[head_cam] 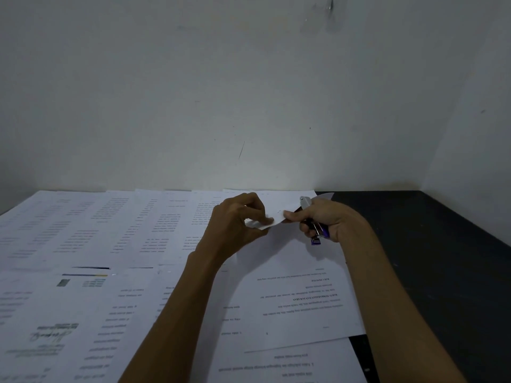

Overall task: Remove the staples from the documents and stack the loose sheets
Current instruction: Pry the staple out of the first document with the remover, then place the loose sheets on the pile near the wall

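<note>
- Tabletop: dark and matte, bare along the right side; paper covers the rest, from the left edge to past the middle.
- Wall: plain white with a few scuffs. It meets a side wall in a corner at the far right.
- Sheets: printed pages lying flat and overlapping, in a far row against the wall and a near row. The overlaps prevent an exact count, but there are well over five.
- Document: one, lying at the right end of the paper just beside the bare tabletop, print upside down to the camera. Its far corner is lifted off the surface between the two hands.
- Left hand: one; thumb and fingers pinch the raised corner.
- Right hand: one; fingers curled round the tool, thumb tip on the same corner.
- Tool: one, purple with metal parts; stapler or remover, cannot tell.
- Staples: too small to make out.
</note>
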